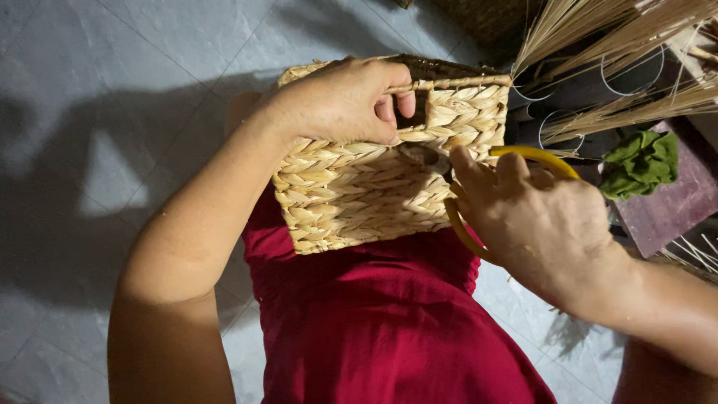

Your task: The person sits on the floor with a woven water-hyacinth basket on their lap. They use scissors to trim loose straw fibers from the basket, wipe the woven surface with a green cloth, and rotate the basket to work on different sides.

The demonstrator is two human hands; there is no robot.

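Note:
A woven straw basket point(359, 187) with braided sides rests on my lap, over red cloth point(374, 322). My left hand point(340, 101) grips its upper edge, fingers hooked through the cut-out handle hole. My right hand point(535, 217) is closed around the yellow handles of a pair of scissors point(535, 155), held against the basket's right side. The scissor blades are hidden behind my fingers and the basket.
Bundles of dry straw stalks point(621, 37) fan out at the upper right above dark tubes point(591, 90). A crumpled green cloth point(639, 161) lies on a dark reddish board point(669, 206). Grey tiled floor point(112, 112) spreads to the left.

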